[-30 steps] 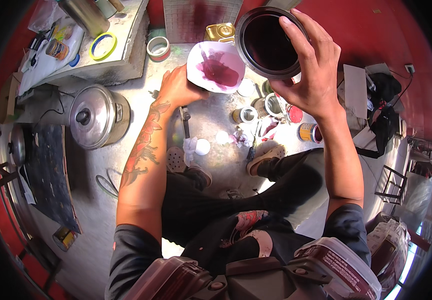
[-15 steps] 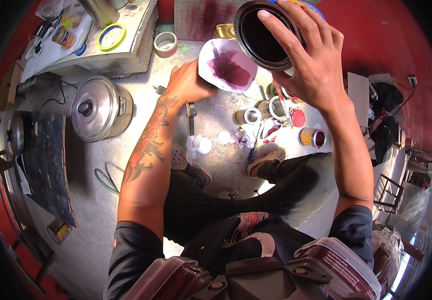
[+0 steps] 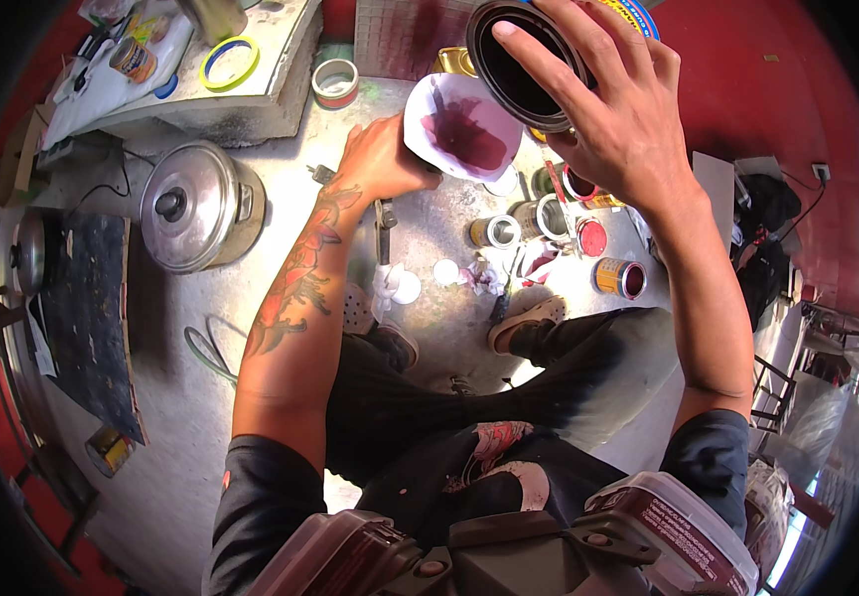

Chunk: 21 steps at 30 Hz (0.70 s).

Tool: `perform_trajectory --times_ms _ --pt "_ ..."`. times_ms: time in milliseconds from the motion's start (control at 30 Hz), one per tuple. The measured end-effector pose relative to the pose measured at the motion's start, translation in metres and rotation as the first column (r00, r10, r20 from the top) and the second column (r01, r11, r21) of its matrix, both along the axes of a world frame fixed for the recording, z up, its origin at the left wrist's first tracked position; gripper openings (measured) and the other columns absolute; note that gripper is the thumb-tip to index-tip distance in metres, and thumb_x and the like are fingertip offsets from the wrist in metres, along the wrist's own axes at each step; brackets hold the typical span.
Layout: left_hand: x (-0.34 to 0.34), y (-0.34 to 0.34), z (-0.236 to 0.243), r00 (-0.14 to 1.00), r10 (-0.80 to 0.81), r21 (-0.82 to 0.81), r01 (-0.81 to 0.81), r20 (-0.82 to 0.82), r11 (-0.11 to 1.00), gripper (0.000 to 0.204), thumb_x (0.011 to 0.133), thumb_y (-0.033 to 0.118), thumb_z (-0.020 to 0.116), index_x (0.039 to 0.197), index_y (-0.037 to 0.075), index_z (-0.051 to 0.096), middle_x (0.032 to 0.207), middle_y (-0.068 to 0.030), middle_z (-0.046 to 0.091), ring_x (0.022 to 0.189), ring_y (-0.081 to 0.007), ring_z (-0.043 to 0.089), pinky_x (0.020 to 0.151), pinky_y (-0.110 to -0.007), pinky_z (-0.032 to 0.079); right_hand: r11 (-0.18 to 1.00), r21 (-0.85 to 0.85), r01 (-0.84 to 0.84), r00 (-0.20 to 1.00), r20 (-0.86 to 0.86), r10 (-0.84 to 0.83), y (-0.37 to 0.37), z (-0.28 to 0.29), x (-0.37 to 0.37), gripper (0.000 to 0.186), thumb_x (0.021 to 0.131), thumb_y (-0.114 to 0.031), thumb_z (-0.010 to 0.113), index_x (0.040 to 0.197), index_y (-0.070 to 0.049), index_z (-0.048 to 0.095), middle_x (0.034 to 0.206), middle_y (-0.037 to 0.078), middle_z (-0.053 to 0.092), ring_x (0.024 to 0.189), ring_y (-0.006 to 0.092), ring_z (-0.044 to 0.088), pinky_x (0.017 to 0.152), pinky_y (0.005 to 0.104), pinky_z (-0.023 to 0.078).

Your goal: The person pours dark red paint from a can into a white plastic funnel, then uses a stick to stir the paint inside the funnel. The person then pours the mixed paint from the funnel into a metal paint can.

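Makeshift paint wkshp, I'd say. By the lidded metal pot (image 3: pixel 189 207) on bare conc. floor (image 3: pixel 186 387), it's all paint gear: right of it, open paint tins (image 3: pixel 497 231) & a stained rag (image 3: pixel 484 277); also to its right, the worker's got a white bowl (image 3: pixel 462 127) w/ dark red liquid & wears a twin-cartridge respirator (image 3: pixel 509 546). Beyond the pot, a rough slab bench (image 3: pixel 276 111) w/ a yellow ring (image 3: pixel 230 64). Far right of it, red wall (image 3: pixel 747 89). Pot's kitchenware, so can't tell if it's also s.o.'s home.
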<state>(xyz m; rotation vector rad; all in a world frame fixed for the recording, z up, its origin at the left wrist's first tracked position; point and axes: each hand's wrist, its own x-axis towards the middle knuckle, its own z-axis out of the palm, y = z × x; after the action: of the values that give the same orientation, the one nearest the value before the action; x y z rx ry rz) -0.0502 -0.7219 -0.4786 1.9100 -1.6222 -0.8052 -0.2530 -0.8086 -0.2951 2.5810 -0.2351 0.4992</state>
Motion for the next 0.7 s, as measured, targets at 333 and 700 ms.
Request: perform_trajectory --times_ms 333,700 --pt "0.0006 0.0003 0.0025 1.000 0.004 0.034 -0.003 -0.006 0.999 0.063 0.060 0.029 0.076 0.121 0.013 0.065 0.110 -0.0143 0.073 0.109 -0.0383 0.065 0.100 -0.062 0.040 0.998 -0.052 -0.037 0.998 0.045 0.039 -0.0036 -0.0017 0.0072 0.071 0.064 -0.017 0.074 0.133 -0.023 0.061 0.137 0.008 0.052 0.124 0.0307 0.048 0.097 0.0494 0.037" --pt "0.0010 -0.0008 -0.0008 1.000 -0.005 0.005 0.005 -0.004 1.000 0.060 0.059 0.029 0.075 0.116 0.012 0.066 0.105 -0.0159 0.073 0.105 -0.0390 0.067 0.095 -0.057 0.045 0.996 -0.076 -0.046 0.999 0.013 0.047 -0.0035 0.0013 0.0089 0.068 0.065 -0.017 0.072 0.132 -0.024 0.062 0.137 0.006 0.052 0.127 0.0313 0.046 0.099 0.0504 0.036"
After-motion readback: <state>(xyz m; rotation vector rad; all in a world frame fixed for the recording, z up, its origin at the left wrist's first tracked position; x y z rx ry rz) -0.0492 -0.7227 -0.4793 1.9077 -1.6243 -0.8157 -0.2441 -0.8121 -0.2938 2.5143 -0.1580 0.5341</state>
